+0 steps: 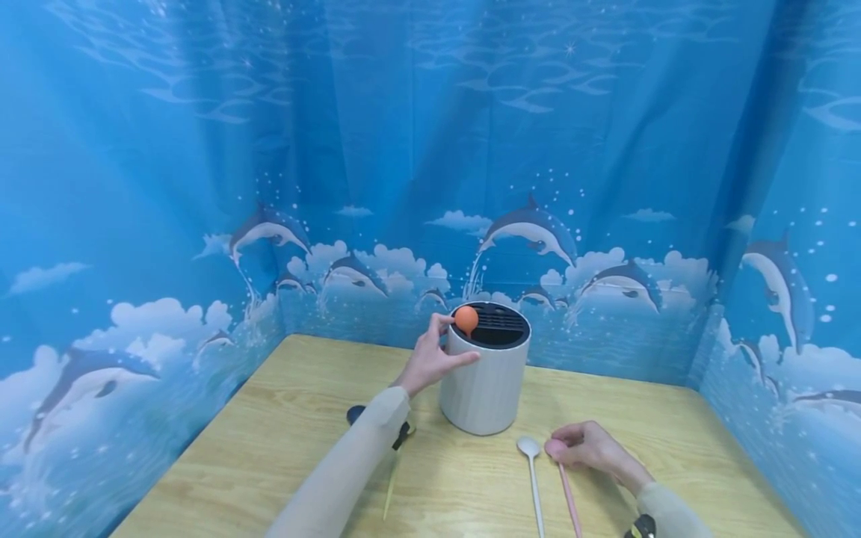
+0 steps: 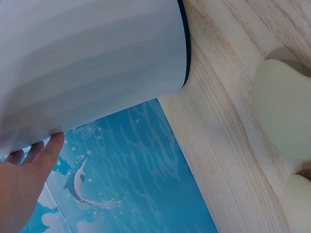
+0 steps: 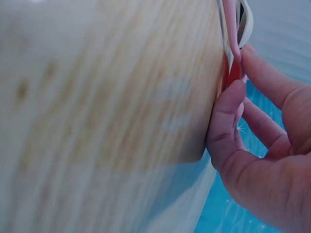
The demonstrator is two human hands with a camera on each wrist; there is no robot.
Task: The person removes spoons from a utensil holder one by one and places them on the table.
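Observation:
A white ribbed utensil holder [image 1: 484, 388] with a black slotted top stands on the table. An orange spoon [image 1: 466, 320] is upright in it, bowl up, its handle mostly hidden inside. My left hand [image 1: 433, 357] rests against the holder's left side, thumb stretched along the front and fingers near the rim; in the left wrist view its fingertips touch the ribbed wall [image 2: 97, 63]. My right hand [image 1: 595, 452] pinches a pink spoon [image 1: 568, 493] near its bowl, the spoon lying along the table. Right-hand fingers and thumb close on the pink spoon [image 3: 232, 29] in the right wrist view.
A grey-white spoon [image 1: 530, 447] lies left of the pink one. Under the left forearm are a black utensil's rounded end [image 1: 355, 413] and a yellow handle [image 1: 390, 489], partly hidden. Blue dolphin-print curtains [image 1: 403, 149] surround the wooden table [image 1: 316, 373].

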